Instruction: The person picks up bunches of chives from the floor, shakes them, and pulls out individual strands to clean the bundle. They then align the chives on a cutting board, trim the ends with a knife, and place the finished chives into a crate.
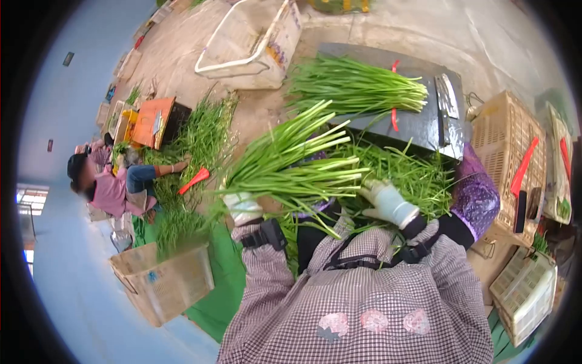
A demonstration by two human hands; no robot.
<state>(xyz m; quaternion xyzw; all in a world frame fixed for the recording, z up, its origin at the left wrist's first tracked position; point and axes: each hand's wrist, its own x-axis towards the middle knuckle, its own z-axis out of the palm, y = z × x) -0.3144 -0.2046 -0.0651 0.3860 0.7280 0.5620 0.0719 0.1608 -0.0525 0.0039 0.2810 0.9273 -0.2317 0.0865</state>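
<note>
A loose bunch of long green stalks point(285, 164) lies across my left hand point(244, 209), which wears a pale glove and is closed around the bunch's lower side. The pale cut ends fan out to the right. My right hand point(391, 203), gloved in white and light blue, is beside those ends with its fingers spread, over a heap of loose green leaves point(412, 173). Another bunch point(357, 85) rests on the dark board point(421, 130), with a red strip point(394, 119) at its stalk end. A knife point(447, 96) lies on the board's right side.
A white crate point(242, 70) stands ahead. At the right are a beige basket point(506, 130) with red strips point(524, 167) and another crate point(524, 291). A person in pink point(109, 191) sits at the left, near an orange board point(153, 121). Another crate point(163, 291) stands at the lower left.
</note>
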